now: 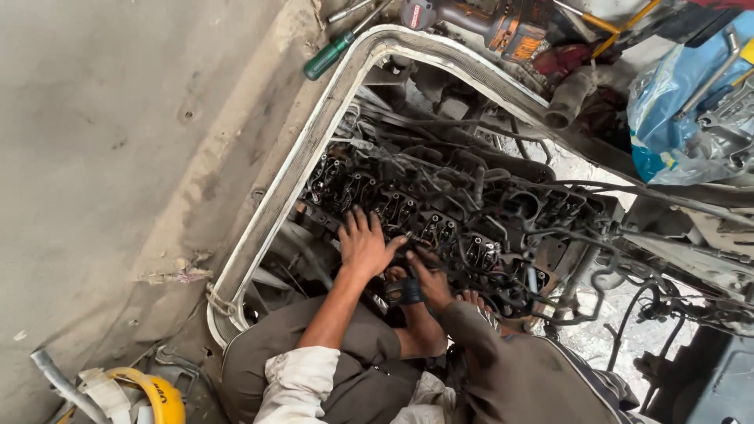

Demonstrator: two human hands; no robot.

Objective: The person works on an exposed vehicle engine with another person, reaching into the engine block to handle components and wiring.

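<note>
A person in grey-brown trousers and a rolled pale sleeve crouches at the bottom of the frame, both hands down on an exposed engine (440, 212) set in an opening edged by a bent, pale metal frame (314, 133). The engine is black with oil and grime, its top uncovered to show a row of valve springs and rocker parts, with dark hoses and wires looped across it. The left hand (363, 243) lies flat on the near edge of the engine top, fingers (355, 222) spread wide and pressing on the metal, holding nothing. The right hand (428, 281), just beside it, is curled narrowly around a small dark part at the engine's edge; what that part is cannot be told. A yellow hard hat (153, 396) sits at the lower left on the dusty floor. Farther off, a green-handled screwdriver (330, 53) rests at the frame's top corner, an orange power tool (503, 27) beyond it, and a blue plastic bag (675, 102) at right.
</note>
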